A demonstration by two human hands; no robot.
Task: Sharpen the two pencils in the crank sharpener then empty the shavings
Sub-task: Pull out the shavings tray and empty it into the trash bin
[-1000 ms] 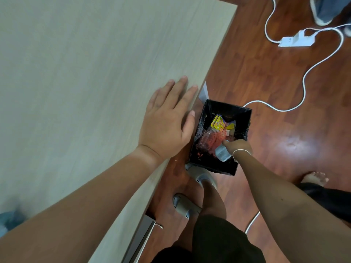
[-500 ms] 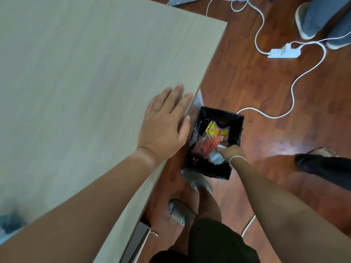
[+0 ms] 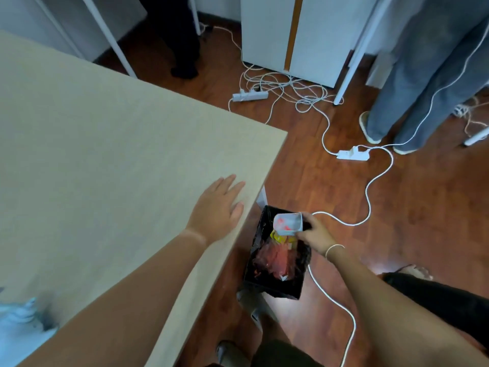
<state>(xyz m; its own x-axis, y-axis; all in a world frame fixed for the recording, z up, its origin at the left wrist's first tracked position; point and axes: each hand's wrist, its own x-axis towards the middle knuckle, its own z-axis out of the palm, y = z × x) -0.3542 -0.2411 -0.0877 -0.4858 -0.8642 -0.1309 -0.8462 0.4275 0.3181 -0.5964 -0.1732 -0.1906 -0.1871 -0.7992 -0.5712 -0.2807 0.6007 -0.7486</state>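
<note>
My right hand (image 3: pixel 315 233) grips the clear shavings tray (image 3: pixel 288 223) of the sharpener, with reddish bits stuck inside it. The tray hangs tilted over the far end of a black bin (image 3: pixel 275 287) on the floor, which holds red and yellow wrappers. My left hand (image 3: pixel 218 207) lies flat, fingers spread, on the beige table (image 3: pixel 105 154) near its right edge. A blurred pale blue thing (image 3: pixel 18 321), perhaps the sharpener, shows at the table's lower left. I see no pencils.
White cables (image 3: pixel 370 192) and power strips (image 3: pixel 353 154) run across the wooden floor. A person in grey trousers (image 3: pixel 423 75) stands at the back right. A white cabinet (image 3: pixel 304 35) stands behind. My own legs and sandals are below the bin.
My right hand has lifted the tray up out of the bin, toward its far end. The view has tilted upward, showing more of the room. My left hand stays on the table.
</note>
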